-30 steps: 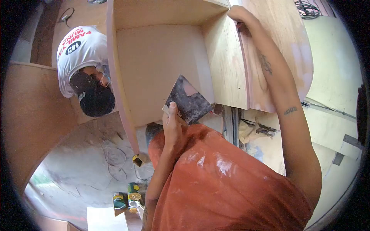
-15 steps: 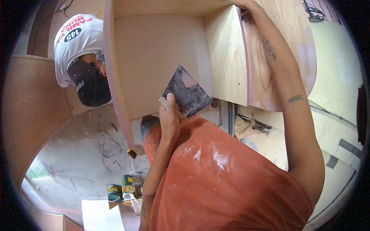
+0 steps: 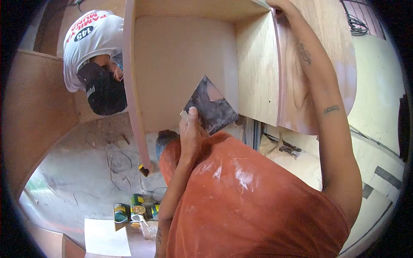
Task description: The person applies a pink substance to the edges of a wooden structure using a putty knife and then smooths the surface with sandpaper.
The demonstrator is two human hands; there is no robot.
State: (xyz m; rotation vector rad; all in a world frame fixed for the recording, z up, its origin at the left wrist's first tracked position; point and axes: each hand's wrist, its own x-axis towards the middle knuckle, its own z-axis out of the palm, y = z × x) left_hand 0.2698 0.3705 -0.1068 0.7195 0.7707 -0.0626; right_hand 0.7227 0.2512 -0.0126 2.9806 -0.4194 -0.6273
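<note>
A dark, smeared square plate (image 3: 211,105) with one corner up is held in my left hand (image 3: 190,135), its thumb pressed along the near left edge. A small pale piece shows beside that thumb. Behind the plate is an open wooden box-like cabinet (image 3: 185,56). At the top edge of the view, my right hand (image 3: 282,5) touches the upper corner of the cabinet's right side panel (image 3: 258,69). Its fingers are mostly hidden or cut off, so what it grips cannot be made out.
A co-worker in a white shirt (image 3: 97,36) and black cap bends down left of the cabinet. Green cans (image 3: 137,204) and a white sheet (image 3: 106,237) lie on the floor at lower left, near loose cords. A curved wooden panel (image 3: 34,99) stands at far left.
The cabinet and plate appear slightly further right in view, while the floor items have shifted left and up. My left hand keeps its hold on the plate. My right hand stays by the panel corner.
</note>
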